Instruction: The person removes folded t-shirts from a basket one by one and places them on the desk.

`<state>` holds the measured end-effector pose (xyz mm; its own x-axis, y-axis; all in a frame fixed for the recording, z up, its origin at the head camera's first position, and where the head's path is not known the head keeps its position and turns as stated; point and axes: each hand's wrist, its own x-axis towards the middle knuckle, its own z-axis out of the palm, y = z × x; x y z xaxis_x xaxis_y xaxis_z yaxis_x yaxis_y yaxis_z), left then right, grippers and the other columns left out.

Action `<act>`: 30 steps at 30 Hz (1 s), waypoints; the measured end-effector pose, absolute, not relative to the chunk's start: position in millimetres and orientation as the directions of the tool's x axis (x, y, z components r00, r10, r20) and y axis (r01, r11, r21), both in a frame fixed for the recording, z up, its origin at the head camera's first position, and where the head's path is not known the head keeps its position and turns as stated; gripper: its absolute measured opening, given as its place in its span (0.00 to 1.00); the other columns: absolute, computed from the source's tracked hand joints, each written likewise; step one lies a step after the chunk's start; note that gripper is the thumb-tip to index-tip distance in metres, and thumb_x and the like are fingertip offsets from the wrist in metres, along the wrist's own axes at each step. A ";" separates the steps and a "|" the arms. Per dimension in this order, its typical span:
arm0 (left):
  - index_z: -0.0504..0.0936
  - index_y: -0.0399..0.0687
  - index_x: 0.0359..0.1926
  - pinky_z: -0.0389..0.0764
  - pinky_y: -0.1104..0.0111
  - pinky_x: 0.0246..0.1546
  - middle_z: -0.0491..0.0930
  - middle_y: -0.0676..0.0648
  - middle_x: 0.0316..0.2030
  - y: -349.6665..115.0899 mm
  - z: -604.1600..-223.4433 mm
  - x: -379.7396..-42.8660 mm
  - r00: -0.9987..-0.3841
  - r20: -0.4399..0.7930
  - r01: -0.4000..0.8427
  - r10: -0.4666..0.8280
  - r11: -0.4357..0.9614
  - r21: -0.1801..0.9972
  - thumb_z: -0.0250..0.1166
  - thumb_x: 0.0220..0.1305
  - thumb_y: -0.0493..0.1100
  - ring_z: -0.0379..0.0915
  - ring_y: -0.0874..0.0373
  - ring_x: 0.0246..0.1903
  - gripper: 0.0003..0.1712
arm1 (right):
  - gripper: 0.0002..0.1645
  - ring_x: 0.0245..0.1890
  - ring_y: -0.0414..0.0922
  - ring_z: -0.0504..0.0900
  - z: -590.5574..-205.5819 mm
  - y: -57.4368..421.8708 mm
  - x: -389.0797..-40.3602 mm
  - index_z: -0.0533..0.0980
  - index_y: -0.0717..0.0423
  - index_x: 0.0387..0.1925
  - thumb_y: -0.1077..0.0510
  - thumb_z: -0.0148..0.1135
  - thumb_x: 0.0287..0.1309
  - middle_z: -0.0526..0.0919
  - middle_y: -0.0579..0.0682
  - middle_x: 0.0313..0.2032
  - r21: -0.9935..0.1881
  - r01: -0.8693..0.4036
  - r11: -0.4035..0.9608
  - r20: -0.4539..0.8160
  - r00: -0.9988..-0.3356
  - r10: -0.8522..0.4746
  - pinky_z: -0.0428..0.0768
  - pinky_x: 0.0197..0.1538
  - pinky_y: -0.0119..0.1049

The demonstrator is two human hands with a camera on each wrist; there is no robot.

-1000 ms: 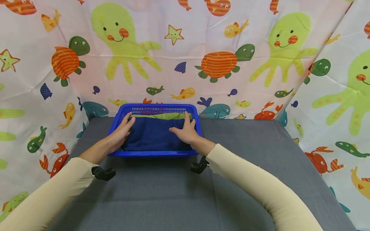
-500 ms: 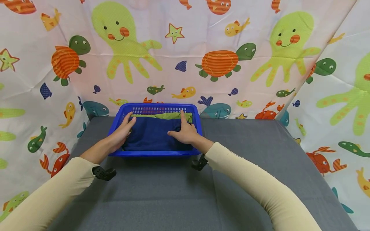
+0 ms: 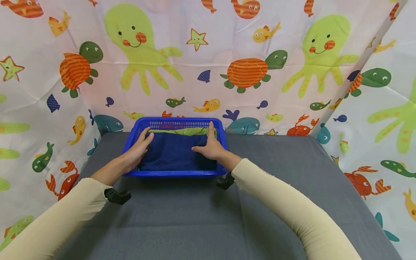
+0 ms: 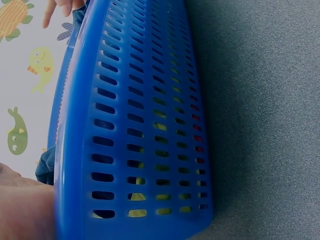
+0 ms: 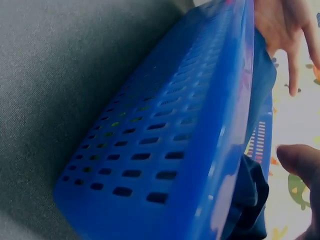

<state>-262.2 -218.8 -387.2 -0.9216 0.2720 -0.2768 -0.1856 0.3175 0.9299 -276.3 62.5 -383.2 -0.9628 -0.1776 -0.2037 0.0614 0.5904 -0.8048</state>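
A blue plastic basket [image 3: 172, 173] with slotted walls holds a folded navy cloth [image 3: 175, 151], which lies over a lime-green cloth [image 3: 195, 131]. At the basket's left end, my left hand [image 3: 138, 150] rests over the rim and the cloth's edge, its fingers pointing forward and partly hidden. Over the right end is my right hand [image 3: 212, 148], index finger straight and thumb stretched left above the navy cloth. In the right wrist view the cloth [image 5: 260, 80] bulges at the rim beside the far hand, and the right thumb [image 5: 300, 160] stands apart from it.
The basket sits at the back of a table with a grey cloth [image 3: 182, 234]. Close behind it hangs a white curtain [image 3: 182, 79] printed with sea animals, and more curtain lines both sides. Black wrist-worn devices [image 3: 118, 196] hang below both forearms.
My right hand shifts slightly over the basket's right end, left and then back, its index finger now raised straighter. The left hand, basket and cloths stay essentially in place.
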 end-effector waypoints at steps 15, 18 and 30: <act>0.17 0.70 0.77 0.32 0.30 0.72 0.11 0.49 0.78 -222.1 -392.8 -263.8 -0.916 -0.304 -0.188 0.262 0.388 0.902 0.35 0.76 0.70 0.13 0.38 0.79 0.45 | 0.74 0.80 0.64 0.45 -394.0 62.1 -285.9 0.18 0.39 0.78 0.46 0.70 0.60 0.33 0.64 0.80 -0.777 0.117 0.619 -0.289 -0.939 -0.186 0.55 0.78 0.62; 0.17 0.72 0.77 0.33 0.28 0.71 0.11 0.50 0.78 -222.4 -392.8 -266.7 -0.916 -0.301 -0.178 0.265 0.404 0.897 0.37 0.76 0.69 0.12 0.38 0.79 0.45 | 0.75 0.82 0.58 0.39 -390.8 66.0 -289.1 0.17 0.41 0.77 0.47 0.70 0.61 0.28 0.57 0.81 -0.804 0.135 0.579 -0.320 -0.919 -0.231 0.50 0.80 0.58; 0.27 0.76 0.79 0.38 0.27 0.71 0.21 0.47 0.81 -222.2 -395.9 -267.2 -0.910 -0.240 -0.027 0.339 0.528 0.849 0.58 0.74 0.56 0.18 0.34 0.79 0.53 | 0.75 0.82 0.56 0.38 -396.8 63.3 -287.7 0.20 0.34 0.78 0.43 0.72 0.58 0.29 0.50 0.82 -0.828 0.042 0.559 -0.268 -0.905 -0.329 0.47 0.80 0.60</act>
<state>-267.2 -222.2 -395.9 -0.9096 0.3390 -0.2401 -0.0273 0.5279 0.8489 -287.7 63.3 -396.8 -0.9054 -0.3292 -0.2679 0.0419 0.5586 -0.8283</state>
